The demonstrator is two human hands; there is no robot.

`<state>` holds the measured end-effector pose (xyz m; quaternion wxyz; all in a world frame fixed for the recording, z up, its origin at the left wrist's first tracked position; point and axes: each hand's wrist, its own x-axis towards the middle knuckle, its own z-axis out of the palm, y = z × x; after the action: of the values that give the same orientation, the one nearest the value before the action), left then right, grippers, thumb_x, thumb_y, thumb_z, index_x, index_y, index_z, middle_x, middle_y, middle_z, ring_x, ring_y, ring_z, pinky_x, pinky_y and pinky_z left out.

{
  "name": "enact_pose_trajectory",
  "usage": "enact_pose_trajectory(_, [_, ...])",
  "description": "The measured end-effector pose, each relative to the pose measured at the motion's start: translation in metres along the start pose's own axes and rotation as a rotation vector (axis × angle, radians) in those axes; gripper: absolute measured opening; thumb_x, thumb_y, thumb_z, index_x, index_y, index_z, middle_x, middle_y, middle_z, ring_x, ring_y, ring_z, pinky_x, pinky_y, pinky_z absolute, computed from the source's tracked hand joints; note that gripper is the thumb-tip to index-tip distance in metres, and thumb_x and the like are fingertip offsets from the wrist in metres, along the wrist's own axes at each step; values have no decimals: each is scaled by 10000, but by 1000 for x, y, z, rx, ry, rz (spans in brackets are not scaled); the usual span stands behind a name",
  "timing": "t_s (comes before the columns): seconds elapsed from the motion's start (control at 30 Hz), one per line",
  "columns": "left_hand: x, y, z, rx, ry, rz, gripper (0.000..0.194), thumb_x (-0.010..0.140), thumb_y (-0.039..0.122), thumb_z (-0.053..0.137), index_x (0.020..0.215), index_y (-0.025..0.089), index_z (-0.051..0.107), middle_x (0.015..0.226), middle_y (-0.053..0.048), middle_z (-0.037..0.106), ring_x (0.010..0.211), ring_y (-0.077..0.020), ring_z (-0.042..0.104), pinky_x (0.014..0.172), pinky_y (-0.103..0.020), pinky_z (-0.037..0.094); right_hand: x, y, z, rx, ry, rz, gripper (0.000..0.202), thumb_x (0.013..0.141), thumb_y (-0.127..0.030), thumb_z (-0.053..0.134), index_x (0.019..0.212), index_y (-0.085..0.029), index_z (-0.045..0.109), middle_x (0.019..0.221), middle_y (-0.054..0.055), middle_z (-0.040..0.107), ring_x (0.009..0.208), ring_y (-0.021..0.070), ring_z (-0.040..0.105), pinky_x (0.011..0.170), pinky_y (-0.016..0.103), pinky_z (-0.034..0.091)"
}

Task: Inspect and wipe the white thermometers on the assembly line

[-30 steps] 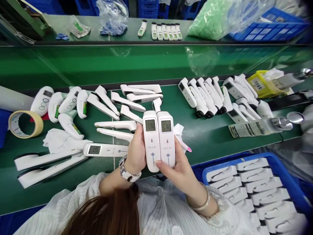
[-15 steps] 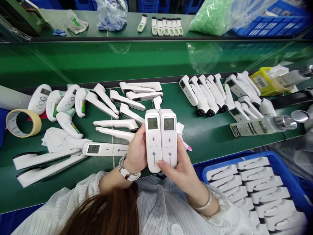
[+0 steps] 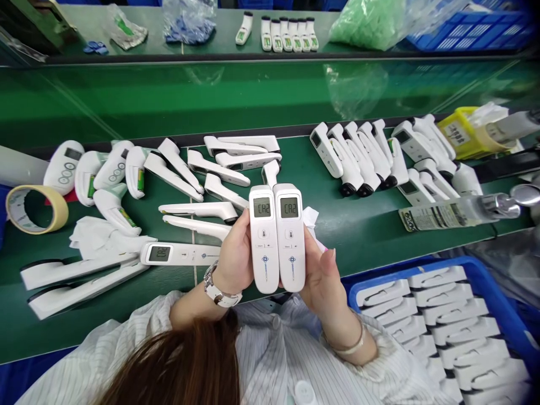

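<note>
Two white handheld thermometers stand side by side at the centre, their lit screens reading "CA2". My left hand holds the left thermometer by its outer side. My right hand holds the right thermometer, with its thumb lifted off the front. Left of my left hand lies another thermometer with its screen on, near two more white ones on their sides. Behind the held pair, a small white device rests on the green table.
White thermometers lie across the table, with a row at the right. A tape roll sits far left. Right are a clear bottle and yellow bin. A blue tray holds white parts at lower right.
My right thumb has lifted from the lower fronts of the thermometers. The screen digits look darker and clearer. The whole view has shifted slightly.
</note>
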<state>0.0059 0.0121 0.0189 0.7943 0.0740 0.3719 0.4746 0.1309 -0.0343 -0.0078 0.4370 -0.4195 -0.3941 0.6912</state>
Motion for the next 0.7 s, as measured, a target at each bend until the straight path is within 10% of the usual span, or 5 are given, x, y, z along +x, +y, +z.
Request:
enact_pose_trajectory(0.37, [1, 0, 0, 2, 2, -27, 455, 905, 434, 332, 982, 131, 663, 943, -87, 703, 874, -246, 647, 772, -355, 526, -3, -6, -3, -79, -23, 14, 761, 813, -728, 185, 1448, -312, 130, 1405, 32, 410, 1151, 267, 525, 805, 401, 543])
enact_pose_trajectory(0.53, [3, -2, -3, 0, 1, -46, 452, 904, 440, 318, 970, 155, 663, 915, -75, 702, 828, -246, 652, 743, -367, 523, -4, -9, -3, -210, -58, -31, 827, 796, -361, 626, 1432, -359, 98, 1452, 9, 333, 1272, 231, 409, 1008, 415, 432])
enact_pose_trajectory(0.7, [2, -4, -4, -19, 75, -63, 451, 864, 510, 388, 1005, 168, 645, 936, -82, 698, 878, -293, 643, 757, -393, 515, -2, -3, 6, -369, -17, -64, 1017, 748, -221, 679, 1440, -314, -59, 1469, 64, 292, 1335, 240, 312, 1063, 451, 357])
